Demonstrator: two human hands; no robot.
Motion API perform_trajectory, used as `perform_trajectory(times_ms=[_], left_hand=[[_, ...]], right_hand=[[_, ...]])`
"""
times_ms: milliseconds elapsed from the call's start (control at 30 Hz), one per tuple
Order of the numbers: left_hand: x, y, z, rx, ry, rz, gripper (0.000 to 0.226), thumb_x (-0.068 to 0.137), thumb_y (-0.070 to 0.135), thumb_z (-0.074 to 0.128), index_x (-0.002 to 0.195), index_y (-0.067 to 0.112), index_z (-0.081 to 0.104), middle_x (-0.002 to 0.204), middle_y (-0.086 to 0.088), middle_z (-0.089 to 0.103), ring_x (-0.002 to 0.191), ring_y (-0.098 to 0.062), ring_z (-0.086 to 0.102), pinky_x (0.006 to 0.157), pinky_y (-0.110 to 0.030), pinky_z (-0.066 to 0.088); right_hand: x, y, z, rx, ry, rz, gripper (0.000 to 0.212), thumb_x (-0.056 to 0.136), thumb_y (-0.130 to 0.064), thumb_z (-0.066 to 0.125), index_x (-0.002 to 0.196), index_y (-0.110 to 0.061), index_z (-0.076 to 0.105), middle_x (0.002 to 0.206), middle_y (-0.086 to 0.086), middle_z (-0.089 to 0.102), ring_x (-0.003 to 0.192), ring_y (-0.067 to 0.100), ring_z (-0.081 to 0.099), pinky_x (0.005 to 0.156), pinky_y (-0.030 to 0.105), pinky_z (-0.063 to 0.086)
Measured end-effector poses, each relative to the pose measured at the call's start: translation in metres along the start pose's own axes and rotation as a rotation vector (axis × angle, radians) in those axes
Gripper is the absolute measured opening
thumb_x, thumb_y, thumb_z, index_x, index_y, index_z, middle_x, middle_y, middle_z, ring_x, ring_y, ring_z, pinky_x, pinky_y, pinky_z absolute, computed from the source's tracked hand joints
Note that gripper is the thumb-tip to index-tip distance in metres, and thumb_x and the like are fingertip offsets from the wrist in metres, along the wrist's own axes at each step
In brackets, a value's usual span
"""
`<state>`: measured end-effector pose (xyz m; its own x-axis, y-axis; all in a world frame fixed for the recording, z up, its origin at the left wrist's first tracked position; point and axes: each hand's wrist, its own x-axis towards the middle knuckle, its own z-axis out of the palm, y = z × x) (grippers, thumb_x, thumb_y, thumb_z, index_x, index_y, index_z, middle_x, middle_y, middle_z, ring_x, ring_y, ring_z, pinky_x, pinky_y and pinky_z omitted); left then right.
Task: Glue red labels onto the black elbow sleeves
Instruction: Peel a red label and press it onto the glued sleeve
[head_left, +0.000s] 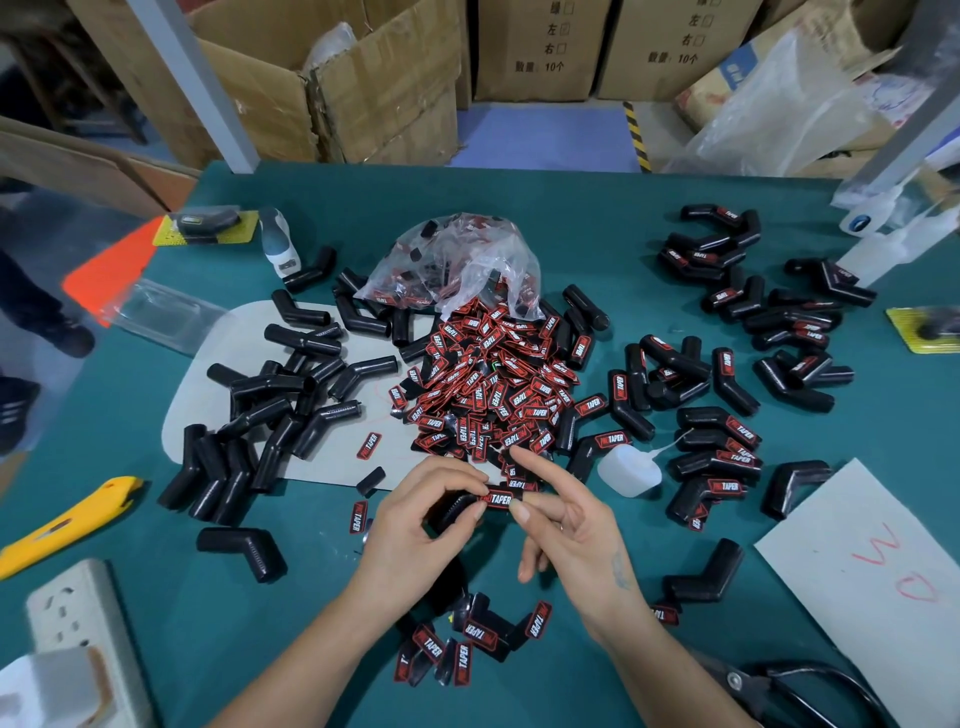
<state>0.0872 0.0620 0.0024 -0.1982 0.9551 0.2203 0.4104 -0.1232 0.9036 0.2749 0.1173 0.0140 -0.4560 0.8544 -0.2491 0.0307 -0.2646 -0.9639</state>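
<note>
Left hand (415, 512) has its grip curled around a black elbow sleeve (451, 512), thumb and fingers pinching it steady, while the right hand (563, 519) pinches the other end of the red label (497, 500) that sits on top of the sleeve — index finger sticks out straight, not doing anything. So this looks like the seating step, close to the near edge of the table (623, 218), in the middle.

How I'd do it well: line the label's long side up with the straight leg of the sleeve before pushing down, then press from one end across to the other so no corner lifts. Hold a moment, since glue on a curved rubbery surface probably wants to peel back.

The little white glue bottle (629, 470) lies just right of the hands. The big heap of loose labels (493, 384) sits mid-table spilling out of a plastic bag (457, 260), bare sleeves (270, 410) pile up toward the left edge, finished ones (722, 447) toward the right. Keep those two piles apart — easy to mix up.
</note>
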Motion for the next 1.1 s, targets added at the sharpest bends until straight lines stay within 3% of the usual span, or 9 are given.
perform_trajectory(times_ms=[133, 333, 433, 567, 800, 1100], left_hand=[[0.001, 0.001, -0.001, -0.022, 0.020, -0.008, 0.008, 0.093, 0.018, 0.073, 0.101, 0.017, 0.075, 0.111, 0.011, 0.070, 0.110, -0.019, 0.069, 0.100, -0.023, 0.049], [0.000, -0.001, 0.000, -0.037, 0.037, 0.008, 0.007, 0.093, 0.020, 0.071, 0.100, 0.021, 0.073, 0.111, 0.012, 0.071, 0.109, -0.019, 0.069, 0.099, -0.027, 0.051], [-0.002, -0.003, 0.003, 0.011, 0.071, 0.059, 0.010, 0.094, 0.019, 0.072, 0.102, 0.024, 0.072, 0.113, 0.013, 0.069, 0.110, -0.017, 0.069, 0.099, -0.024, 0.049], [-0.007, -0.007, 0.006, 0.075, 0.095, 0.139, 0.010, 0.095, 0.016, 0.072, 0.104, 0.021, 0.072, 0.119, 0.012, 0.067, 0.113, -0.013, 0.069, 0.100, -0.022, 0.050], [-0.011, -0.009, 0.010, 0.163, 0.044, 0.333, 0.007, 0.104, 0.019, 0.064, 0.110, 0.017, 0.069, 0.127, 0.005, 0.064, 0.108, -0.011, 0.071, 0.089, -0.033, 0.060], [-0.011, -0.008, 0.010, 0.115, 0.079, 0.272, 0.007, 0.097, 0.012, 0.071, 0.103, 0.010, 0.075, 0.118, -0.001, 0.068, 0.106, -0.013, 0.071, 0.090, -0.033, 0.059]], right_hand=[[-0.001, -0.002, 0.000, -0.002, 0.004, -0.010, 0.046, 0.102, -0.012, 0.067, 0.144, -0.026, 0.059, 0.079, -0.007, 0.072, 0.049, 0.015, 0.064, 0.056, 0.019, 0.045], [0.001, 0.000, 0.002, 0.023, 0.001, -0.043, 0.046, 0.096, -0.023, 0.068, 0.141, -0.034, 0.063, 0.076, -0.004, 0.069, 0.055, 0.015, 0.065, 0.056, 0.019, 0.045], [0.001, 0.002, 0.003, 0.040, -0.010, -0.052, 0.047, 0.097, -0.022, 0.068, 0.139, -0.044, 0.062, 0.091, 0.000, 0.074, 0.070, 0.018, 0.072, 0.057, 0.022, 0.049], [0.000, 0.005, 0.009, 0.076, -0.019, -0.047, 0.053, 0.097, -0.016, 0.069, 0.140, -0.044, 0.061, 0.110, 0.005, 0.075, 0.089, 0.020, 0.076, 0.062, 0.025, 0.054], [0.000, 0.006, 0.010, 0.110, 0.034, -0.040, 0.049, 0.093, -0.017, 0.075, 0.135, -0.040, 0.066, 0.095, 0.001, 0.074, 0.084, 0.009, 0.066, 0.069, 0.024, 0.055], [0.001, 0.005, 0.006, 0.136, 0.011, -0.051, 0.050, 0.096, -0.018, 0.071, 0.139, -0.042, 0.063, 0.094, 0.007, 0.075, 0.091, 0.016, 0.072, 0.071, 0.025, 0.055]])
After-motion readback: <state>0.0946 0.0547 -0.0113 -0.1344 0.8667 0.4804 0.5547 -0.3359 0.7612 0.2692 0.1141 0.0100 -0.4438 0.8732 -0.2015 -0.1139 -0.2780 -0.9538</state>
